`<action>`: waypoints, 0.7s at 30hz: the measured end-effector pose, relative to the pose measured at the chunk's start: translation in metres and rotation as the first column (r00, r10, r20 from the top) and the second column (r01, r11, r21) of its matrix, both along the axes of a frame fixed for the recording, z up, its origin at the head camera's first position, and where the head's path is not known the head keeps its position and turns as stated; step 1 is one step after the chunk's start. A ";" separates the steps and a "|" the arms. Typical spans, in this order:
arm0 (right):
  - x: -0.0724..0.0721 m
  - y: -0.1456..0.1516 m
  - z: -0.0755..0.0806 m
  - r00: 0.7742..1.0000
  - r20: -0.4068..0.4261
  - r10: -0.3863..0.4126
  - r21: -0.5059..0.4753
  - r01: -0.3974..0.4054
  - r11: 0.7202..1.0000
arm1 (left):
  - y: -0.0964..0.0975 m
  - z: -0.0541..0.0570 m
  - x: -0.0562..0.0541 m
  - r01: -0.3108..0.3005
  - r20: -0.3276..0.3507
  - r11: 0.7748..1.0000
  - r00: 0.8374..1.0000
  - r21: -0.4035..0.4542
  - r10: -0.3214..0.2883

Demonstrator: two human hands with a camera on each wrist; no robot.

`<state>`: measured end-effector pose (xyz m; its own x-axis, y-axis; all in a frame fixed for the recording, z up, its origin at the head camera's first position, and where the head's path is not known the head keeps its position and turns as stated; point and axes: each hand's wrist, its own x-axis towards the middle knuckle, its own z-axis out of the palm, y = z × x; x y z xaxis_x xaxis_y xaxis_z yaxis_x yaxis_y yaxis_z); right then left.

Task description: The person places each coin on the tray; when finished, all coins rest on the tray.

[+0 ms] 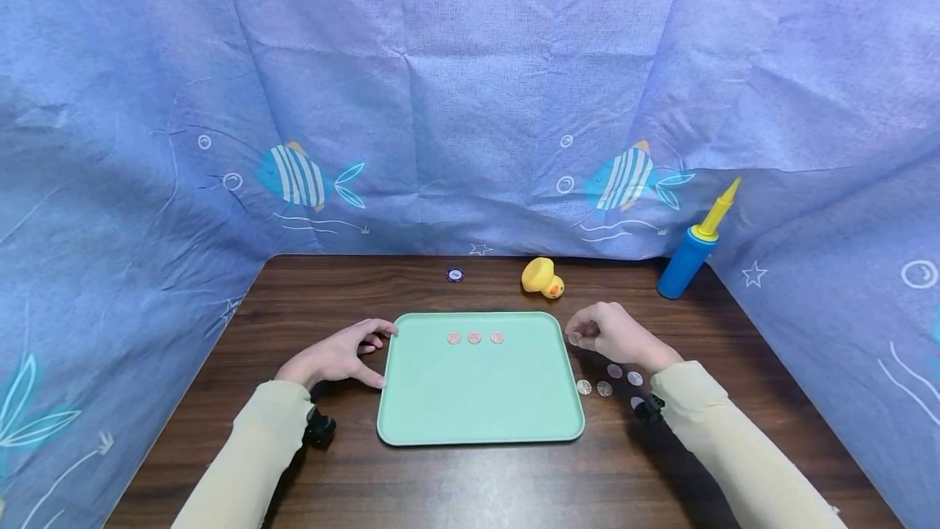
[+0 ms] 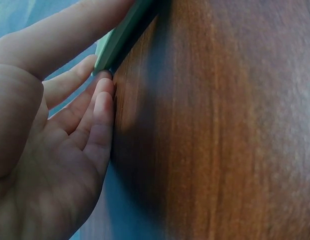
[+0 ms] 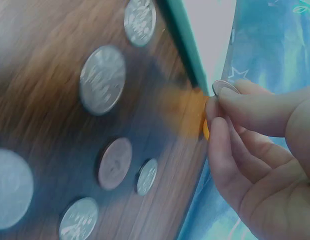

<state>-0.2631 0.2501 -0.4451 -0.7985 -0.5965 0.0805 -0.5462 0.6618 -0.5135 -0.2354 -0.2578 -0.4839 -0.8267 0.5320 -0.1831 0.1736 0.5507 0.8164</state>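
A pale green tray [image 1: 481,398] lies on the dark wooden table, with three copper-coloured coins [image 1: 474,337] in a row near its far edge. At the tray's left edge, my left hand [image 1: 343,356] touches the rim with thumb and fingers spread apart. Just off the far right corner, my right hand [image 1: 613,333] pinches a coin [image 3: 225,86] between thumb and fingertips. Several loose coins lie on the table right of the tray, among them a silver coin [image 3: 102,80] and a copper-coloured coin [image 3: 115,163].
A yellow rubber duck [image 1: 538,274] lies on its side behind the tray. To its left is a dark blue poker chip [image 1: 455,275]. A blue hand pump [image 1: 687,263] with a yellow nozzle stands at the far right corner, before a blue fish-print cloth [image 1: 470,121].
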 end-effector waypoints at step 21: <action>-0.007 -0.068 -0.003 0.994 0.040 0.105 -0.091 -0.102 0.991 | 0.000 -0.002 -0.002 -0.005 0.000 0.999 1.000 0.032 0.005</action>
